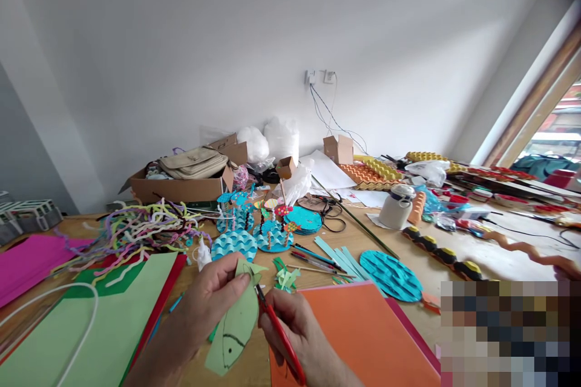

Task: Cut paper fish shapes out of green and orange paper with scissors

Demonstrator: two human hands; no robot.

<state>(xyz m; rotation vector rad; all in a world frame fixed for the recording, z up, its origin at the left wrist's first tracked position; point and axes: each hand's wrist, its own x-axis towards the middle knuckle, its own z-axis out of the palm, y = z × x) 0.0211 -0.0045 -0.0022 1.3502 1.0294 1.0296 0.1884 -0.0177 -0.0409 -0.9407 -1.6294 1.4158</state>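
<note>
My left hand pinches a light green paper fish with a fish outline and eye drawn on it in black. My right hand is closed round red-handled scissors, whose blades meet the edge of the green paper near its upper end. Both hands hover low over the wooden table, close to its near edge. Small green paper scraps lie just beyond the hands.
An orange sheet lies right of my hands, green and pink sheets to the left. Beyond are wavy teal paper discs, pencils, a tangle of coloured paper strips, a cardboard box with a bag and a white jar.
</note>
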